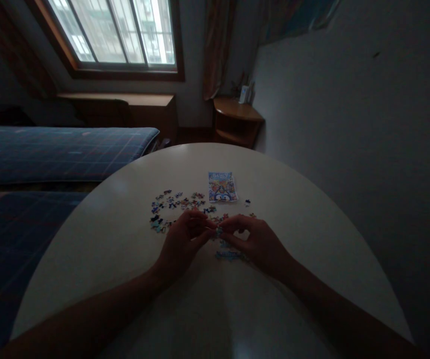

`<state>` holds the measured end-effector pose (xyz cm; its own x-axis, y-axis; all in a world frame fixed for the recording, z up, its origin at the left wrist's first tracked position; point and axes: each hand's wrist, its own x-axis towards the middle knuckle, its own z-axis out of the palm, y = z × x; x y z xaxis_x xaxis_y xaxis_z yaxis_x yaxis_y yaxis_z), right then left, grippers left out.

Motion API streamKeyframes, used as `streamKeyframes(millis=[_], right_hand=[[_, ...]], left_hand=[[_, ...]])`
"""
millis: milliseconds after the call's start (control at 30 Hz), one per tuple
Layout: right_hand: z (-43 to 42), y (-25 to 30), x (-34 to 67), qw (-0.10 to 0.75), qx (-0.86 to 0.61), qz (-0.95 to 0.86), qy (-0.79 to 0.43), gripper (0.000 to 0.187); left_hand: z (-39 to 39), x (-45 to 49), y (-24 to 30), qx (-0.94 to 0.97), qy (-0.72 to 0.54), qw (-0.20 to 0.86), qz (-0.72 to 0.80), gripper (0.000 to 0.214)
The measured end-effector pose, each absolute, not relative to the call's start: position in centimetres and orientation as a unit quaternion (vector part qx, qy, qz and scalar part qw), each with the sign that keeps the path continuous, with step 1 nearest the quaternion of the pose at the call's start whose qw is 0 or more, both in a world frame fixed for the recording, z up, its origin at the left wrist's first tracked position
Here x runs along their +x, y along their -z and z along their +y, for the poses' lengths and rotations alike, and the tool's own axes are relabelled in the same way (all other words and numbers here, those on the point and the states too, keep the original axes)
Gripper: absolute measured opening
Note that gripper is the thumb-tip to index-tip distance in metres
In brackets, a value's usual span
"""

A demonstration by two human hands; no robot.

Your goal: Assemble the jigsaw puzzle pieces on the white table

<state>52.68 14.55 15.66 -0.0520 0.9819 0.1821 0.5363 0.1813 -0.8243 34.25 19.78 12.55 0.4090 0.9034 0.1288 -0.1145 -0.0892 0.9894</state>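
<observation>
Over the middle of the table my two hands meet, thumbs and forefingers pinched together. A small light-blue and green puzzle piece (219, 231) shows between them. My right hand (254, 239) is closed on it, and the fingertips of my left hand (188, 237) press at its left side. Below my right hand lie joined blue puzzle pieces (227, 255), partly covered by it. Loose puzzle pieces (172, 203) are scattered beyond and left of my left hand. A picture sheet (222, 187) with a blue cartoon figure lies flat behind the hands.
The round white table (125, 269) fills the foreground. One stray dark puzzle piece (247, 202) lies right of the sheet. A bed with a plaid cover (58, 152) stands left, a wooden corner shelf (237, 109) at the back, and a wall (349, 124) on the right.
</observation>
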Motion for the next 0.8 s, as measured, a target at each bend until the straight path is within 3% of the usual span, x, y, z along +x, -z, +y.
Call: streamKeyframes(millis=[400,800], right_hand=[[13.6,-15.0,52.2,0.425,-0.591,-0.623,-0.286,0.025],[13.3,-14.9,52.1,0.440,-0.588,-0.590,-0.336,0.029]], left_hand=[[19.4,34.1,-12.5,0.652,-0.422,0.535,0.331,0.020],[19.7,33.3,-12.8,0.814,-0.406,0.301,0.285,0.014]])
